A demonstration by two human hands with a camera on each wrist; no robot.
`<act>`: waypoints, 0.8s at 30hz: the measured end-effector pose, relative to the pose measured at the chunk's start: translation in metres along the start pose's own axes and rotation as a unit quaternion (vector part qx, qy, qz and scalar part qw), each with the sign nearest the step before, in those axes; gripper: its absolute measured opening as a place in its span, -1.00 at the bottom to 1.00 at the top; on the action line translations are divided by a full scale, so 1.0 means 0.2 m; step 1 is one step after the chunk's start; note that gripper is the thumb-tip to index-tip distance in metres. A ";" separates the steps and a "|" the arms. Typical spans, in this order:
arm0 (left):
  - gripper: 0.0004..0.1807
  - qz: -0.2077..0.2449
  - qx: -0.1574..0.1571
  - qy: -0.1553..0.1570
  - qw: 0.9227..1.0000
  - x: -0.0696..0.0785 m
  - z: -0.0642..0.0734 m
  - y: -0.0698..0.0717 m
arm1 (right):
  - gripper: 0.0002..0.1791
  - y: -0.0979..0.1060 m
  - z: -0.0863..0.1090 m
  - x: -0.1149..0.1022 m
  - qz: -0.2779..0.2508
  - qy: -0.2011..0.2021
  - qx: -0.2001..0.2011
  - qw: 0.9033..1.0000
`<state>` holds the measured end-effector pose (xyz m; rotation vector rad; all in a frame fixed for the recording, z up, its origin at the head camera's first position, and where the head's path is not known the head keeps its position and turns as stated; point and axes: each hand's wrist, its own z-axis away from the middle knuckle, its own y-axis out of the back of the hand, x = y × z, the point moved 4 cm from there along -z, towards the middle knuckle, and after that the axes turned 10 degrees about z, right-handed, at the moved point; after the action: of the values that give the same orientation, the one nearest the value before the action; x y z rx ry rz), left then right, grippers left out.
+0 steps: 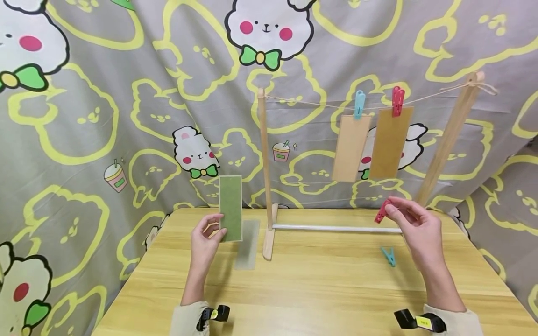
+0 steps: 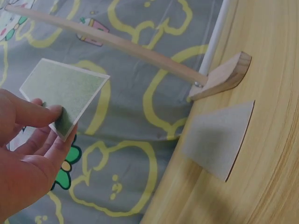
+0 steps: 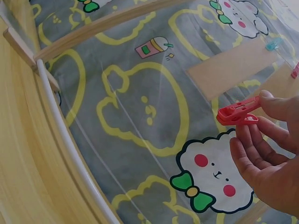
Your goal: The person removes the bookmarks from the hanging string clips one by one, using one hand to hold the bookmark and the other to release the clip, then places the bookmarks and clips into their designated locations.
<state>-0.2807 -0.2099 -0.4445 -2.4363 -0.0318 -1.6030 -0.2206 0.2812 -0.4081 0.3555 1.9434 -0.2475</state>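
Note:
Upright in my left hand (image 1: 208, 235) is a green card (image 1: 230, 207) with a pale border, pinched near its lower left edge between thumb and fingers. My right hand (image 1: 420, 228) pinches a red clothespin (image 3: 237, 112) by its handle end, its tip pointing left. Beyond it, a tan card (image 1: 351, 148) hangs from the string (image 1: 311, 103) by a light blue clothespin (image 1: 359, 104). Beside that one, a brown card (image 1: 390, 144) hangs by another red clothespin (image 1: 398, 101). A teal clothespin (image 1: 389, 256) lies on the table below my right hand.
The string is tied between two wooden posts (image 1: 265, 158), joined low down by a white rod (image 1: 336, 228). A grey-green card (image 1: 248, 247) lies flat on the wooden table (image 1: 302, 298), left of the stand's foot (image 2: 222, 77). A patterned curtain (image 1: 138, 116) hangs behind.

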 end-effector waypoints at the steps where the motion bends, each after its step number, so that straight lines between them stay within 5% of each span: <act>1: -0.53 -0.004 0.000 0.001 1.000 0.00 0.00 0.00 | -0.68 0.00 0.00 0.01 0.002 -0.001 -0.002 1.000; 24: -0.47 -0.032 0.001 0.005 0.999 -0.11 -0.03 0.07 | -0.64 0.01 -0.04 0.13 0.106 -0.015 -0.021 0.994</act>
<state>-0.2922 -0.2230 -0.4647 -2.4492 -0.1105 -1.6421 -0.2363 0.2896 -0.4291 0.5242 1.8609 -0.0728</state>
